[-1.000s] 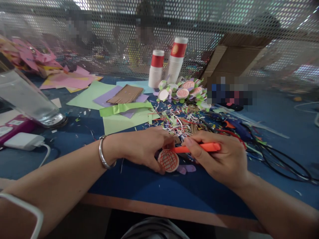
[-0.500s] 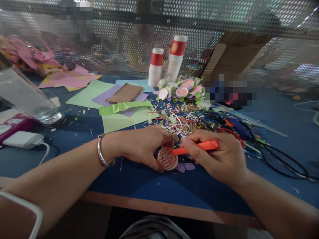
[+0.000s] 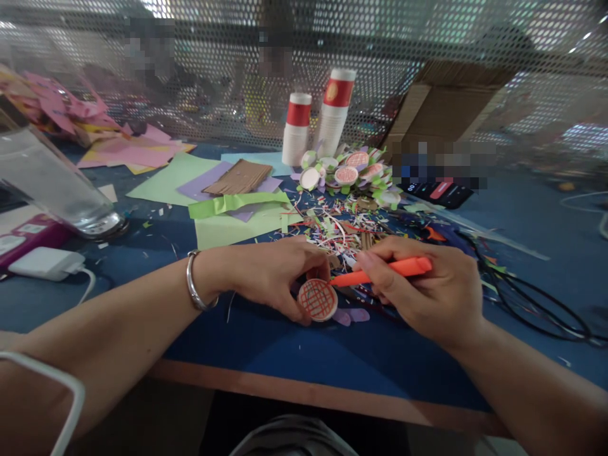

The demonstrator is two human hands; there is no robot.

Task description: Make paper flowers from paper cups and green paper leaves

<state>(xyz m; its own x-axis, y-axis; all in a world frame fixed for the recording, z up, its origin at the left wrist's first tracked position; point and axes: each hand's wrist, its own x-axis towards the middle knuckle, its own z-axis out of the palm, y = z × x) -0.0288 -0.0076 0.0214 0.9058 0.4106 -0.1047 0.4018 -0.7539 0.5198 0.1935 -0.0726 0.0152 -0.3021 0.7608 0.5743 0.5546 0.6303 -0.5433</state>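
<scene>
A round white disc [image 3: 318, 300] with a grid of orange-red and darker lines lies near the front of the blue table. My left hand [image 3: 275, 275] grips its left edge between thumb and fingers. In my right hand [image 3: 427, 294] is an orange marker [image 3: 380, 271], its tip at the upper right of the disc. Purple rounded paper pieces [image 3: 351, 316] stick out beside the disc on the right. Behind both hands spreads a heap of paper scraps [image 3: 332, 229]. Some fingertips of my left hand are hidden behind the disc.
Finished-looking discs with paper petals [image 3: 346, 175] are piled before two stacks of paper cups [image 3: 338, 107]. Coloured paper sheets [image 3: 164, 180] and cardboard pieces [image 3: 240, 176] lie left of them. A glass of water [image 3: 57, 174] stands left. Black cables [image 3: 536, 307] and a phone [image 3: 439, 190] are right.
My right hand has shifted slightly right with the marker, whose tip now sits nearer the disc's upper right edge. My left hand still holds the disc in nearly the same place.
</scene>
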